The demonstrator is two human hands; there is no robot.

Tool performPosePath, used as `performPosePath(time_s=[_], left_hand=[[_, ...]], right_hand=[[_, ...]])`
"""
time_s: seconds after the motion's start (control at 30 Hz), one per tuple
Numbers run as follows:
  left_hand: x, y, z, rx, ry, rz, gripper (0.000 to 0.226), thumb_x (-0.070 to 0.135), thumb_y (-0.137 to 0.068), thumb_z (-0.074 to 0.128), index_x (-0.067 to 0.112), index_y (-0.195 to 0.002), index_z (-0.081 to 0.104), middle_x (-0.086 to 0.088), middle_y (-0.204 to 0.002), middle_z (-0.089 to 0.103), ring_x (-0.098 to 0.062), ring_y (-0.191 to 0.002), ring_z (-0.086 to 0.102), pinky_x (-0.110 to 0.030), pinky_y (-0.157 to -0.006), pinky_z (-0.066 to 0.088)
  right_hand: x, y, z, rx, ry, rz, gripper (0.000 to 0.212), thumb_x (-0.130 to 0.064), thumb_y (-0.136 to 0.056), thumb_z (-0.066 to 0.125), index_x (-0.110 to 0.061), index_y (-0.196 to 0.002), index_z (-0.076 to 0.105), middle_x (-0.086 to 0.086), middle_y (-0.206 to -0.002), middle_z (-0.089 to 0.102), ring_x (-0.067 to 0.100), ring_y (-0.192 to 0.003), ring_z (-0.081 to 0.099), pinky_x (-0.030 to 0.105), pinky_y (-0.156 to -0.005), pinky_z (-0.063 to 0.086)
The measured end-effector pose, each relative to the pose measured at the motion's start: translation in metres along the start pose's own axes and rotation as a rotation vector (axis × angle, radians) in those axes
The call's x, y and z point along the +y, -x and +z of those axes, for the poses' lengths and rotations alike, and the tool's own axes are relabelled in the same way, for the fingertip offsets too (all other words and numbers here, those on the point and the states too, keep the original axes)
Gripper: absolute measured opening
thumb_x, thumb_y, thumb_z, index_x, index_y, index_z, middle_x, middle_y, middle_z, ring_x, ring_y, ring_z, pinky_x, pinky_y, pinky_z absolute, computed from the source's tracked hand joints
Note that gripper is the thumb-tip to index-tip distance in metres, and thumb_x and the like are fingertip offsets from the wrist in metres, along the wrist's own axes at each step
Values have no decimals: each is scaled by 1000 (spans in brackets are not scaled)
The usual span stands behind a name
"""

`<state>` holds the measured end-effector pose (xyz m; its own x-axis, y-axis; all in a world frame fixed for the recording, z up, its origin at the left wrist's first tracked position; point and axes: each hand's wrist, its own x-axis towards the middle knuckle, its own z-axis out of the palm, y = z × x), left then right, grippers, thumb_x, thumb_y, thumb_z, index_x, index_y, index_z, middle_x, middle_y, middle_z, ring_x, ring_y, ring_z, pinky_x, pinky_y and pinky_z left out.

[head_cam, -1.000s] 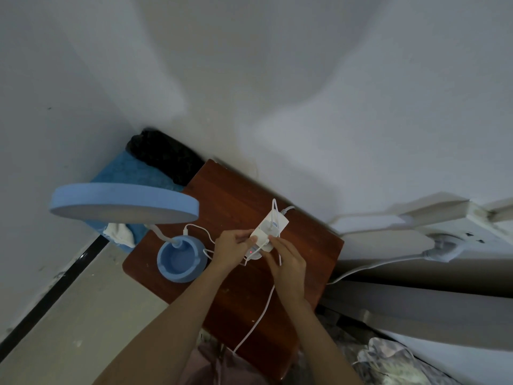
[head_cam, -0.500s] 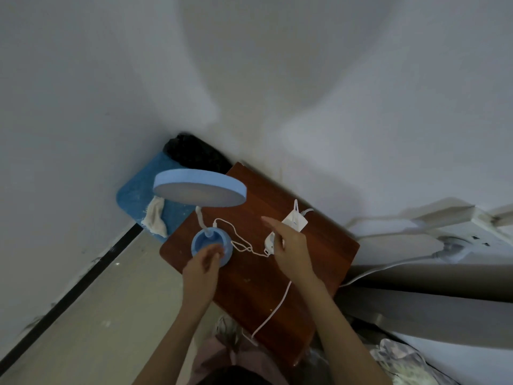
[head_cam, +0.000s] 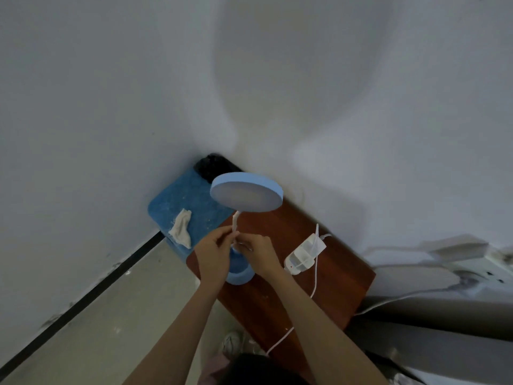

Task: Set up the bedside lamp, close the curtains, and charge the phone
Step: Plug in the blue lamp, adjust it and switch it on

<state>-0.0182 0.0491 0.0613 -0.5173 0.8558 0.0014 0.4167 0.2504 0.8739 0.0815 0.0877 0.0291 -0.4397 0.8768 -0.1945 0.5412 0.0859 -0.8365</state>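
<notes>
A blue bedside lamp stands on the reddish wooden nightstand (head_cam: 327, 290). Its round head (head_cam: 246, 196) is tilted and faces me, carried on a white flexible neck (head_cam: 235, 222). The round blue base (head_cam: 239, 275) is partly hidden by my hands. My left hand (head_cam: 213, 255) is closed around the bottom of the neck. My right hand (head_cam: 256, 252) pinches something small and white at the same spot, likely the lamp's thin cord. A white power adapter (head_cam: 304, 252) lies on the nightstand to the right, with a white cable (head_cam: 313, 287) running off the front edge.
A blue mat (head_cam: 183, 201) with a crumpled white cloth (head_cam: 181, 227) and a dark bundle (head_cam: 213, 165) fills the corner left of the nightstand. White walls meet behind. A white wall socket (head_cam: 480, 276) sits at the right. Pale floor with a black skirting strip (head_cam: 83, 298) lies left.
Both hands left the adapter, which now lies on the nightstand. My left hand went to the lamp base, then both hands came together at the lamp's neck. The view swung right.
</notes>
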Motion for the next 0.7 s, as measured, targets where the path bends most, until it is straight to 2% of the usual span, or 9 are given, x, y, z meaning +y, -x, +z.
performPosePath(time_s=[0.07,0.13,0.27,0.37,0.4,0.47,0.53,0.63,0.7], left_hand=[[4,-4,-8,-7,22,33,13,5,-85,59,5,-92,70,-12,-89,72,-17,-78,63,-19,-76,51],[13,-12,-19,-34,47,77,15,5,-86,57,5,-94,70,-11,-91,72,-16,-80,65,-9,-75,48],[52,-28,-41,-144,282,109,18,-1,-87,52,2,-97,67,-10,-88,71,-11,-79,69,-15,-71,54],[76,-32,-52,-244,454,108,20,-4,-87,50,3,-100,64,8,-79,72,-5,-79,69,-13,-67,53],[79,-33,-55,-253,448,130,20,-3,-87,51,4,-100,64,11,-78,73,-4,-81,68,-13,-69,53],[75,-34,-57,-242,371,177,20,0,-87,53,3,-102,66,5,-88,72,2,-85,65,-11,-74,51],[69,-30,-59,-261,262,215,20,2,-86,55,2,-102,67,3,-92,71,10,-83,62,-7,-73,48],[67,-19,-55,-345,181,248,17,4,-83,61,7,-98,69,31,-74,68,11,-79,62,-10,-68,49],[73,-9,-50,-407,191,258,22,7,-81,65,13,-102,67,31,-72,67,10,-79,63,-9,-69,49]], right_hand=[[-11,3,-8,-19,6,-6,24,-23,-89,55,-3,-94,68,17,-88,71,20,-76,63,19,-67,42],[-23,3,-19,-55,10,-1,42,-38,-89,52,0,-99,67,20,-90,70,29,-80,65,14,-67,42],[-56,5,-59,-52,108,-69,17,-14,-85,61,-7,-96,71,12,-91,73,15,-74,64,7,-66,40],[-82,14,-83,-67,129,-111,15,-14,-82,65,-7,-93,72,12,-88,73,1,-61,56,4,-61,42],[-90,18,-90,-58,127,-119,15,-15,-81,66,-8,-92,72,12,-87,73,4,-61,59,6,-61,44],[-101,24,-101,-28,84,-95,13,-15,-79,67,-9,-90,73,11,-85,73,11,-66,64,15,-67,50],[-112,32,-114,14,44,-83,14,-13,-78,69,-8,-91,72,12,-86,74,5,-64,63,19,-71,53],[-125,41,-127,70,40,-90,16,-10,-76,71,-5,-91,72,14,-88,73,1,-61,61,12,-67,51],[-132,44,-132,137,51,-111,16,-11,-76,71,-3,-90,72,15,-90,73,-4,-59,60,8,-62,48]])
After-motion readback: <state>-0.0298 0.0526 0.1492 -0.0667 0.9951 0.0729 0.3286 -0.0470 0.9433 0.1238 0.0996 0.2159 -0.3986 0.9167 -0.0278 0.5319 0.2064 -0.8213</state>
